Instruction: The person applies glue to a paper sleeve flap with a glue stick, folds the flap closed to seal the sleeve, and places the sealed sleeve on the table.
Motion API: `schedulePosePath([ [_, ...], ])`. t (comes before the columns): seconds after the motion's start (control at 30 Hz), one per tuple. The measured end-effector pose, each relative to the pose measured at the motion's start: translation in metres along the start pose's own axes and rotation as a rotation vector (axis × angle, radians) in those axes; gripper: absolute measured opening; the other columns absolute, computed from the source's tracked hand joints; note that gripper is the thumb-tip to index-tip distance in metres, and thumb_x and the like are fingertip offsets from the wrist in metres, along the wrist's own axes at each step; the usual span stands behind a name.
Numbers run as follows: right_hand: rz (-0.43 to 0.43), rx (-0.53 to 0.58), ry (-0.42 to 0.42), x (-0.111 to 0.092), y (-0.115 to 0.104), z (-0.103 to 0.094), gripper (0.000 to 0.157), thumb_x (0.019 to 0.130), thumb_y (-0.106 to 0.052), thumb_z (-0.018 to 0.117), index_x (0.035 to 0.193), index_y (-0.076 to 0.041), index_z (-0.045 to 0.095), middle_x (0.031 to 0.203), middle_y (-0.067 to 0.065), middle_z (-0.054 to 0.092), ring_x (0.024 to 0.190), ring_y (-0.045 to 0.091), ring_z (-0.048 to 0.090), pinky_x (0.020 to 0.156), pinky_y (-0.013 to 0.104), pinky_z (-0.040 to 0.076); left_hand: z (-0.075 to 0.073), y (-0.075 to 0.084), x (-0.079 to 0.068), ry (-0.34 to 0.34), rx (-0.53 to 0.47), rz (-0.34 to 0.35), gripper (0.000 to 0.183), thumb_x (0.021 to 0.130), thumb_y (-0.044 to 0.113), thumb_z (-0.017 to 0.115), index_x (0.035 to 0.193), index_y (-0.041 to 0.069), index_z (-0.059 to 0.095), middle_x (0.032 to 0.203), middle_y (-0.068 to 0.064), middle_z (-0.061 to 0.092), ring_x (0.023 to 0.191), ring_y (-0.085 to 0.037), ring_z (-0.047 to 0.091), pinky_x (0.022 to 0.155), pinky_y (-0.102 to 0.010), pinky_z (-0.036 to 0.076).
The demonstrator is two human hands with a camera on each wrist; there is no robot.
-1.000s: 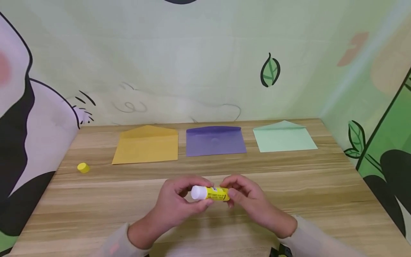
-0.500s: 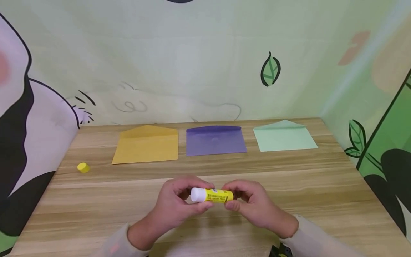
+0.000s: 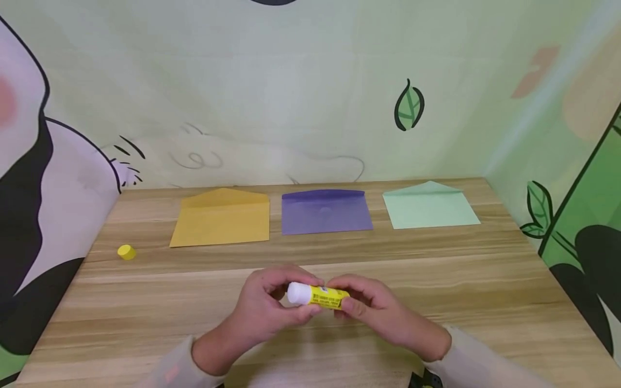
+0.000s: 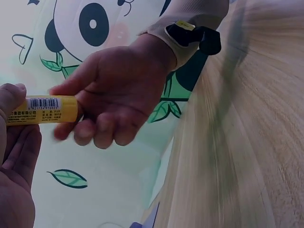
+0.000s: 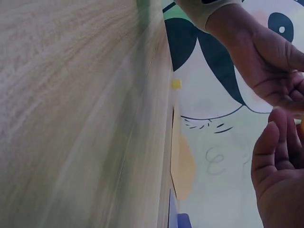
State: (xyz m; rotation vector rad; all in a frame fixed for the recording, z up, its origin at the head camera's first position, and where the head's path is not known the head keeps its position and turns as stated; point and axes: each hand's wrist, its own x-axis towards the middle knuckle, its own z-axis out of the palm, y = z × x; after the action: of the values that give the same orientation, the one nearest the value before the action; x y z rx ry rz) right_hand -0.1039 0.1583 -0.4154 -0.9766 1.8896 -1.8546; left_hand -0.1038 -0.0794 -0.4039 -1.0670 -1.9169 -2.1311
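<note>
Over the near middle of the table, an uncapped glue stick (image 3: 332, 298) lies nearly level in the air, its white end pointing left. My left hand (image 3: 262, 302) pinches it around the middle between thumb and fingers. At the yellow base end, my right hand (image 3: 383, 310) holds it with thumb and fingertips. The left wrist view shows the barcode side of the glue stick (image 4: 47, 110), with the right hand (image 4: 126, 90) at its end. A yellow cap (image 3: 126, 252) sits apart at the table's left. Most of the glue stick is hidden in the right wrist view.
Along the back of the wooden table (image 3: 194, 280) lie a yellow envelope (image 3: 223, 223), a purple envelope (image 3: 326, 215) and a mint green envelope (image 3: 430, 209), flaps pointing to the wall. A printed cloth wall (image 3: 271, 108) stands behind and at the sides.
The right fingers first drew back slightly along the glue stick's yellow end, then came forward around it again. The left hand kept its hold. Envelopes and cap stayed where they were.
</note>
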Motion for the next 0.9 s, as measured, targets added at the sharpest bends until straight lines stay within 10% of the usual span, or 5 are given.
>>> schedulePosePath([
  [0.3, -0.136, -0.244, 0.010, 0.003, 0.001, 0.004, 0.021, 0.099, -0.013, 0.059, 0.119, -0.006, 0.058, 0.097, 0.011, 0.063, 0.083, 0.008, 0.057, 0.068, 0.027, 0.054, -0.002, -0.005, -0.003, -0.047, 0.017, -0.098, 0.032, 0.076, -0.007, 0.083, 0.104, 0.000, 0.072, 0.099, -0.018, 0.072, 0.090, -0.013, 0.069, 0.069, -0.029, 0.058],
  [0.9, -0.081, -0.082, 0.102, -0.003, 0.007, 0.001, 0.030, 0.104, -0.013, 0.046, 0.125, 0.006, 0.052, 0.099, 0.025, 0.059, 0.091, 0.016, 0.066, 0.080, 0.036, 0.060, -0.028, -0.019, -0.006, -0.063, 0.324, -0.310, 0.039, 0.085, 0.012, 0.080, 0.122, 0.009, 0.068, 0.118, -0.004, 0.072, 0.110, -0.015, 0.067, 0.098, -0.036, 0.053],
])
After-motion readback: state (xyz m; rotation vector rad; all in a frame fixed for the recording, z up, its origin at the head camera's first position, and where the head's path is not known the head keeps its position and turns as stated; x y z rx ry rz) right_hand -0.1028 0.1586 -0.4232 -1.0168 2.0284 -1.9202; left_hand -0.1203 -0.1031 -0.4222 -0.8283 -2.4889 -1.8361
